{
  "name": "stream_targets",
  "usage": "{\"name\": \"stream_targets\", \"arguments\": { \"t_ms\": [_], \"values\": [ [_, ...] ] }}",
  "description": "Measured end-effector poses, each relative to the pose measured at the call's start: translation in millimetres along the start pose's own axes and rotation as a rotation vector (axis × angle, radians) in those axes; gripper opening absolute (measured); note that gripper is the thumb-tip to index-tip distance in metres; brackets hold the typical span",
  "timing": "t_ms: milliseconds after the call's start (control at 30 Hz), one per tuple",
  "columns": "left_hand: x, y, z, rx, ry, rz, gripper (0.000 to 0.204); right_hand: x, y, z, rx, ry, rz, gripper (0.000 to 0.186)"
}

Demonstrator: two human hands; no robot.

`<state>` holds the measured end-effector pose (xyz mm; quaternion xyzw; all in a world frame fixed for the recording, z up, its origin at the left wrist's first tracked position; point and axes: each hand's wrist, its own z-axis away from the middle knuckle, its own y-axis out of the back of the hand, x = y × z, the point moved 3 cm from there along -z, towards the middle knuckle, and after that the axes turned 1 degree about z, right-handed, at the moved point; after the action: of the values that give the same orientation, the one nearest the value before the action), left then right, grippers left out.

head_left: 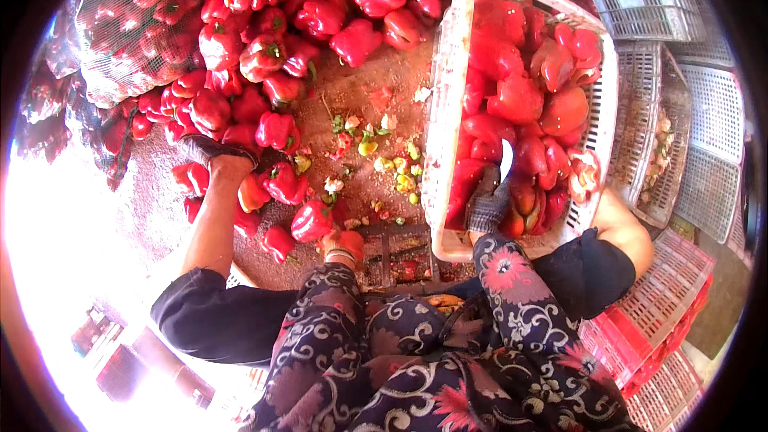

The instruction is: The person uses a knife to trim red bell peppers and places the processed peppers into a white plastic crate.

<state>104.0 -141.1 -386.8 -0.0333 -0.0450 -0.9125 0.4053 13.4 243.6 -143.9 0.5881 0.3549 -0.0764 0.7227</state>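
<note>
My left hand (331, 242), with bands at the wrist, is closed at a glossy red bell pepper (312, 222) low over the floor; its fingers are mostly hidden. My right hand (489, 202), in a dark grey glove, grips a small curved knife (506, 162), its pale blade pointing up and away from me. This hand is over the near left part of a white plastic crate (439, 112), which is filled with red peppers (516, 100), several of them cut open. Cut-out green and pale pepper cores (400, 166) lie on the floor between the crate and the loose peppers.
Loose red peppers (276, 132) are heaped at the far left beside a full mesh sack (140, 28). My shod foot (216, 149) rests among them. Plastic crates (704, 120) stand along the right, with red and white crates (652, 304) nearer me.
</note>
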Motion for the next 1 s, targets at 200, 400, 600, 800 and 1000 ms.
{"name": "stream_targets", "arguments": {
  "t_ms": [200, 400, 600, 800, 1000],
  "values": [
    [7.0, -25.2, 19.4, 0.307, -0.295, -0.216, 0.043, 14.3, 0.7, -2.9, -0.076, -0.036, -0.07, 0.055],
    [17.4, -44.0, 94.1, 0.884, -0.462, -0.916, 0.043, 13.9, -0.8, -10.2, -0.166, -0.014, -0.155, 0.052],
    [32.9, -120.5, 144.1, 0.012, -0.838, -0.262, 0.059, -56.5, 52.4, -2.3, -0.444, -0.003, -0.503, 0.04],
    [55.9, -201.8, 373.0, -0.664, -0.877, -0.383, 0.062, -108.6, 31.9, 50.6, -0.864, 0.468, -0.508, 0.067],
    [59.6, -174.4, 428.4, -1.115, -1.017, -0.331, 0.097, -152.5, 84.6, 82.9, -1.253, 0.044, -0.528, 0.09]
  ]
}}
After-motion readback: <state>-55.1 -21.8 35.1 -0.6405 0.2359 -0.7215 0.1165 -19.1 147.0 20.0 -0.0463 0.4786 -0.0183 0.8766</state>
